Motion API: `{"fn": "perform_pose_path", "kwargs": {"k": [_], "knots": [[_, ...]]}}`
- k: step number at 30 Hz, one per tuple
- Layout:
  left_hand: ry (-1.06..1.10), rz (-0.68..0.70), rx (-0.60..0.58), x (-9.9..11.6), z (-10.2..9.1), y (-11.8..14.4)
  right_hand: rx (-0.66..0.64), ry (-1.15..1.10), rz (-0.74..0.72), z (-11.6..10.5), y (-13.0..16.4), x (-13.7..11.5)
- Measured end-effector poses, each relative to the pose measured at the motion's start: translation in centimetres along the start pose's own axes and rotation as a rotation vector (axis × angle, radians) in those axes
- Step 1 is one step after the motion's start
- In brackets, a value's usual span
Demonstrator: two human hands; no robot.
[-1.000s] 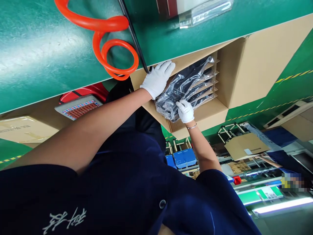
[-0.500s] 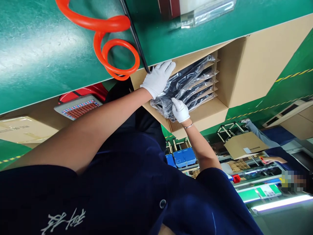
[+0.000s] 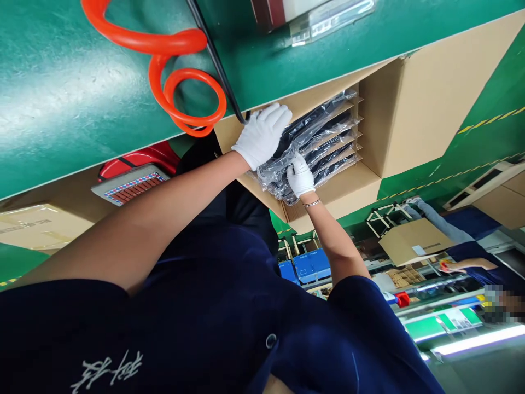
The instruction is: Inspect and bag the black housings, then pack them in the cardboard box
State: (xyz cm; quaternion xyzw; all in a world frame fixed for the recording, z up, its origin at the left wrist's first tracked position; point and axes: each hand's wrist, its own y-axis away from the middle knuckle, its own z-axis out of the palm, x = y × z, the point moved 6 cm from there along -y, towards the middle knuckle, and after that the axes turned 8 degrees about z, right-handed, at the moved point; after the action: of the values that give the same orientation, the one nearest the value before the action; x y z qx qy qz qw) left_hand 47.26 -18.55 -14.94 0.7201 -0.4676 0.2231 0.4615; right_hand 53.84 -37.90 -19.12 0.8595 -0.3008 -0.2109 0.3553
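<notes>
An open cardboard box (image 3: pixel 371 112) stands below the edge of the green table. Inside it are several dark items in clear plastic bags (image 3: pixel 328 128), kept apart by cardboard dividers. My left hand (image 3: pixel 262 134), in a white glove, rests at the top of the box near the table edge. Its fingers are stretched out beside the uppermost bag, holding nothing. On the near side, my right hand (image 3: pixel 301 176), also gloved in white, has its fingers curled on the crumpled end of a plastic bag (image 3: pixel 274 172). What the dark items are cannot be made out.
On the green table (image 3: pixel 61 93) lie a coiled orange hose (image 3: pixel 192 74), a black cable (image 3: pixel 217 60) and a clear plastic block (image 3: pixel 332 22). A red stool (image 3: pixel 143 158) and a taped carton (image 3: pixel 41 224) are at left. Another person (image 3: pixel 471 257) works at far right.
My right hand has shifted slightly up and left, its fingers now deeper in the crumpled plastic. My left hand's fingers have spread a little. The view has shifted slightly.
</notes>
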Motion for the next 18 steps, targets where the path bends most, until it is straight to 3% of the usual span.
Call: {"fn": "perform_pose_path", "kwargs": {"k": [4, 8, 13, 18], "knots": [[-0.077, 0.228, -0.135, 2.7, 1.3, 2.7, -0.242, 0.198, -0.080, 1.0, -0.1, -2.3], [-0.229, 0.180, -0.282, 2.7, 3.5, 5.3, -0.280, 0.239, -0.112, 1.0, 0.4, -2.4], [-0.292, 0.020, -0.398, 1.4, 5.2, 5.7, -0.230, 0.112, -0.094, 1.0, 3.8, 1.9], [-0.261, 0.003, -0.420, 1.5, 5.2, 5.1, -0.114, 0.065, -0.068, 0.9, 6.3, 5.7]]}}
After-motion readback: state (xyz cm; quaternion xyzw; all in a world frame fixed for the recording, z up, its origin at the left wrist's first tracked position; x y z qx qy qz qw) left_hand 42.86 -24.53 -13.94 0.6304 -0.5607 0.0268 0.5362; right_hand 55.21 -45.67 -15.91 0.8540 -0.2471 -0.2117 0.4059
